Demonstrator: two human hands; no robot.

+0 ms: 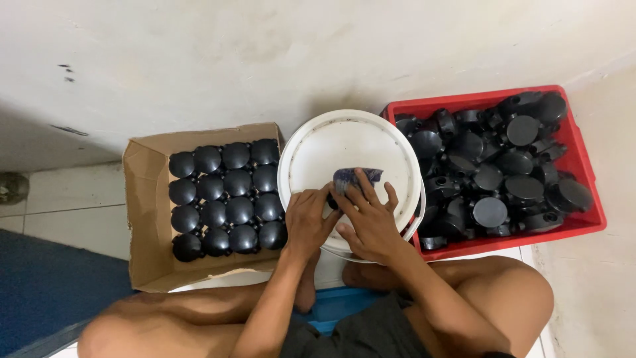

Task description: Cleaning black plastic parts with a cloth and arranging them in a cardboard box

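- Knees and dark shorts nearest cam; person sits on floor, bucket between legs
- White bucket lid (331, 142) serves as worktop; both hands rest on it
- L hand (310, 219): fingers curled against a small dark part, mostly hidden under the hands; grip closed on it as far as visible
- R hand (371, 215): fingers pressed flat over a bluish-dark cloth or pad (358, 176) and the same part; grip holds the pad down; can't tell exactly how the part sits beneath
- Cardboard box (142, 199), person's L side: black round caps (225, 199) in neat rows, domes up, abt 4 x 4; box floor looks nearly filled; judged as the done lot
- Red crate (583, 166), R side: loose heap of black round housings (503, 172), lying every way; crate looks full; judged as the lot left
- Est. progress: one box layer packed vs. large heap pending; early to mid stage; one pc in hand now
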